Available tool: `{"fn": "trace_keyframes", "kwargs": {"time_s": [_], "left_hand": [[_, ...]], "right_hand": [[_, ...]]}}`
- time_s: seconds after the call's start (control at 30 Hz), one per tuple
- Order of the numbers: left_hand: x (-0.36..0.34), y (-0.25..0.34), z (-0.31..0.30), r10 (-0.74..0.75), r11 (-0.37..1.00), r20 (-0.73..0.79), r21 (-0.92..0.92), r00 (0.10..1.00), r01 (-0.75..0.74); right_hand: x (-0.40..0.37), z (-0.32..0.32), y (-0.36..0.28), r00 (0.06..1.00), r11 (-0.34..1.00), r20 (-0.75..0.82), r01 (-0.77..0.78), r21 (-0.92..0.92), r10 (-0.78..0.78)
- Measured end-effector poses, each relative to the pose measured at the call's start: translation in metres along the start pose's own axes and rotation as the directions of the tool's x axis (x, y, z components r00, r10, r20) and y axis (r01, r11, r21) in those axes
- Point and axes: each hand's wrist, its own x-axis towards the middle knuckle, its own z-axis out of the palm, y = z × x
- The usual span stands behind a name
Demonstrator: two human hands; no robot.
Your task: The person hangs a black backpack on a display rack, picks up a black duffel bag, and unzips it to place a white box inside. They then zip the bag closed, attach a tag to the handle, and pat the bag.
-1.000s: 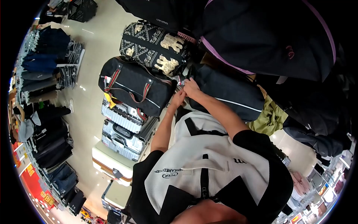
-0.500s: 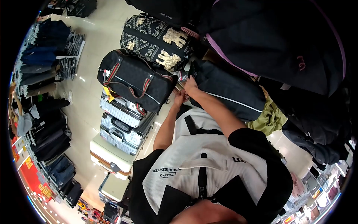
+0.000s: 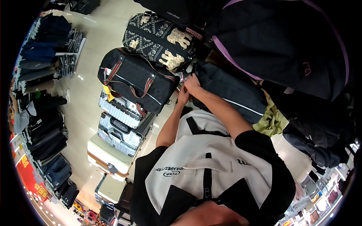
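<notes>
Here, both of your hands meet at the end of the dark bag.

Your right hand lies over the bag's near end, fingers curled towards a small red-and-white tag that hangs there. Whether the grip is pinched on the tag cannot be told at this size. Your left hand sits just below, touching the right hand, probably to steady the same end; its grip is hidden too. The dark bag lies on its side in the pile, just beside the elephant-print bag. The black duffel rests on the stacked silver suitcases, which raises it from the floor to arm level.
</notes>
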Motion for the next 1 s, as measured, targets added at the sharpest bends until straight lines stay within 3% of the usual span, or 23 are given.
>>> {"fn": "trace_keyframes", "kwargs": {"time_s": [0.03, 0.07, 0.1, 0.23, 0.27, 0.33, 0.37, 0.47, 0.53, 0.63, 0.7, 0.77, 0.9, 1.0], "left_hand": [[0.004, 0.008, 0.001, -0.037, 0.998, 0.03, 0.046, 0.999, 0.036], [0.007, 0.011, 0.0, -0.08, 0.993, 0.056, 0.093, 0.995, 0.075], [0.009, 0.0, 0.0, -0.128, 0.983, 0.078, 0.139, 0.989, 0.117], [0.013, -0.016, 0.01, -0.029, 0.983, 0.033, 0.182, 0.999, 0.023], [0.007, 0.004, 0.012, -0.017, 0.972, 0.001, 0.233, 1.0, 0.016], [0.006, 0.01, 0.017, 0.107, 0.972, -0.048, 0.217, 0.993, -0.094], [0.006, 0.009, 0.018, 0.166, 0.967, -0.074, 0.21, 0.983, -0.148], [0.015, -0.003, 0.014, 0.077, 0.956, -0.053, 0.287, 0.996, -0.059], [0.016, -0.002, 0.013, -0.001, 0.967, -0.04, 0.256, 0.999, 0.011], [0.02, -0.048, 0.017, 0.082, 0.951, -0.169, 0.307, 0.982, -0.027], [0.008, 0.004, 0.022, 0.105, 0.865, -0.194, 0.501, 0.975, 0.007], [0.004, 0.044, 0.025, 0.059, 0.893, -0.163, 0.449, 0.985, 0.02], [0.011, 0.049, 0.019, -0.032, 0.863, -0.03, 0.504, 0.999, 0.042], [0.011, 0.053, 0.02, -0.034, 0.795, -0.041, 0.605, 0.999, 0.051]], "right_hand": [[0.001, 0.001, 0.003, 0.999, 1.0, 0.034, 0.002, -0.023, -0.001], [0.002, 0.011, 0.004, 0.997, 0.999, -0.063, -0.041, 0.016, 0.042], [-0.001, 0.011, 0.005, 0.998, 0.999, -0.039, -0.052, 0.009, 0.052], [0.0, 0.012, 0.009, 0.994, 0.99, -0.072, -0.075, 0.12, 0.084], [0.002, 0.014, 0.009, 0.991, 0.986, -0.104, -0.066, 0.151, 0.082], [0.005, 0.021, 0.01, 0.982, 0.982, -0.175, -0.04, 0.182, 0.072], [0.006, 0.019, 0.011, 0.989, 0.988, -0.14, -0.025, 0.152, 0.047], [-0.002, -0.011, 0.02, 0.999, 0.995, -0.014, 0.031, 0.099, -0.03], [0.002, -0.009, 0.024, 0.999, 0.996, -0.048, -0.01, 0.088, 0.014], [0.014, -0.001, 0.031, 0.998, 0.996, -0.041, -0.049, 0.081, 0.053], [0.019, -0.002, 0.035, 0.998, 0.993, 0.002, -0.065, 0.097, 0.065], [0.015, -0.008, 0.036, 0.996, 0.994, 0.09, -0.034, 0.103, 0.025], [0.014, -0.003, 0.035, 0.994, 0.998, 0.102, -0.029, 0.055, 0.024], [0.015, 0.001, 0.033, 0.996, 0.998, 0.059, -0.063, 0.011, 0.062]]}}
